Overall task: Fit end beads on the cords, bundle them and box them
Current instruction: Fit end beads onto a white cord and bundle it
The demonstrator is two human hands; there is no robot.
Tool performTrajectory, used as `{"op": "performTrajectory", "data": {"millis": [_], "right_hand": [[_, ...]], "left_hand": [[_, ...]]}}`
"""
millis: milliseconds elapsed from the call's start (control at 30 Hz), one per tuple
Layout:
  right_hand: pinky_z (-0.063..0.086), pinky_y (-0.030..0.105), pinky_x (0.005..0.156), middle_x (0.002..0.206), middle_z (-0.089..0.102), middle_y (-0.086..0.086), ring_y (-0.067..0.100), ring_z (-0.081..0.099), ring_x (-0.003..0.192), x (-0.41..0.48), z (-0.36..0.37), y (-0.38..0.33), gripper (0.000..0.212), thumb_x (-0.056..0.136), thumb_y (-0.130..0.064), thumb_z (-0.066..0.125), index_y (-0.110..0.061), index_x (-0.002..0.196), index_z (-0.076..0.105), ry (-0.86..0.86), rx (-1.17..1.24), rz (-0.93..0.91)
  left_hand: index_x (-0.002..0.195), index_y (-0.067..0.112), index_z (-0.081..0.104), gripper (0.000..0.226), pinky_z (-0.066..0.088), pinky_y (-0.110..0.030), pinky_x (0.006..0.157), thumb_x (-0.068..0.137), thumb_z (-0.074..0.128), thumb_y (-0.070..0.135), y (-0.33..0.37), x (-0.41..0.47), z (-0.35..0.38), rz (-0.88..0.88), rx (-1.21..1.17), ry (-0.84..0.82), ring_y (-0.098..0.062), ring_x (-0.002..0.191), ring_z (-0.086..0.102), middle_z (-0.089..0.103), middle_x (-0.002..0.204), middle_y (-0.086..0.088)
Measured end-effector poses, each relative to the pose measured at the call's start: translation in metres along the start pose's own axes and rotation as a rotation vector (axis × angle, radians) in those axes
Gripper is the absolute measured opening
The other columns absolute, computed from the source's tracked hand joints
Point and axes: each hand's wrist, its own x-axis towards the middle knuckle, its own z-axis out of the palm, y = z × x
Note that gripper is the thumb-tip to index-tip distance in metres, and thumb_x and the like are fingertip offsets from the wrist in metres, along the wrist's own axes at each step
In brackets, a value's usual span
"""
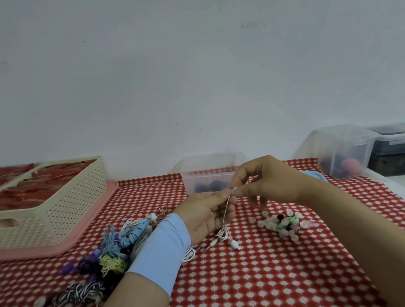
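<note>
The left hand [210, 212], in a pale blue sleeve, has its fingers curled round a thin white cord [225, 215] above the red-and-white patterned worktop [243, 292]. The right hand [269, 182] pinches the cord's upper tip between thumb and forefinger, perhaps with a small white bead already on it, though that spot is too small to be sure. The rest of the cord hangs down to a loose coil on the cloth near the middle.

The likeliest slip is a bead popping out of the pinch and rolling off across the worktop, since it is tiny and the cord end is limp. The trailing coil could also drag through the heap of white, green and black end beads [282, 221] just to its right, or tangle with the pile of coloured cord bundles [113, 248] on the left.

At far left a cream perforated plastic basket [60, 214] holds red packets and stands on a pink tray [80, 224]. A clear plastic tub [210, 162] at far centre holds dark blue lumps. A second clear tub [339, 143] at far right holds dark and orange-red ones.
</note>
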Motion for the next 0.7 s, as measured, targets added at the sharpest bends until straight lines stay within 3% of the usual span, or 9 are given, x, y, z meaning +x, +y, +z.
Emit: {"op": "performTrajectory", "data": {"millis": [167, 367, 533, 700], "right_hand": [[0.056, 0.037, 0.058, 0.083, 0.072, 0.007, 0.025, 0.065, 0.065, -0.0028, -0.0003, -0.0001, 0.010, 0.097, -0.013, 0.067, -0.006, 0.098, 0.073, 0.015, 0.149, 0.070], [0.055, 0.031, 0.054, 0.083, 0.075, 0.008, 0.020, 0.063, 0.061, -0.0018, 0.0013, -0.0023, 0.018, 0.089, -0.024, 0.076, -0.007, 0.092, 0.078, 0.036, 0.129, 0.166], [0.057, 0.031, 0.055, 0.083, 0.076, 0.011, 0.018, 0.065, 0.062, -0.0011, 0.0064, 0.0002, 0.010, 0.090, -0.013, 0.075, -0.004, 0.092, 0.079, 0.097, 0.237, 0.180], [0.055, 0.031, 0.054, 0.092, 0.077, 0.011, 0.020, 0.064, 0.062, -0.0015, 0.0049, -0.0013, 0.014, 0.094, -0.018, 0.071, -0.007, 0.098, 0.078, 0.068, 0.332, 0.215]], "left_hand": [[0.092, 0.004, 0.071, 0.014, 0.056, -0.020, 0.058, 0.093, 0.063, 0.016, -0.0002, 0.0005, 0.0010, 0.023, -0.003, -0.014, -0.010, 0.063, 0.062, 0.068, 0.074, -0.003], [0.104, 0.002, 0.069, 0.015, 0.057, -0.022, 0.062, 0.095, 0.058, 0.009, -0.0028, 0.0029, -0.0006, 0.084, -0.022, -0.025, -0.013, 0.068, 0.067, 0.071, 0.081, -0.007], [0.104, 0.004, 0.071, 0.015, 0.058, -0.025, 0.068, 0.090, 0.067, 0.007, -0.0055, 0.0057, 0.0005, 0.226, 0.125, 0.106, -0.016, 0.077, 0.072, 0.075, 0.089, -0.010], [0.101, 0.002, 0.072, 0.014, 0.060, -0.027, 0.071, 0.089, 0.069, 0.008, -0.0060, 0.0067, 0.0010, 0.313, 0.182, 0.174, -0.017, 0.077, 0.072, 0.076, 0.091, -0.014]]}}
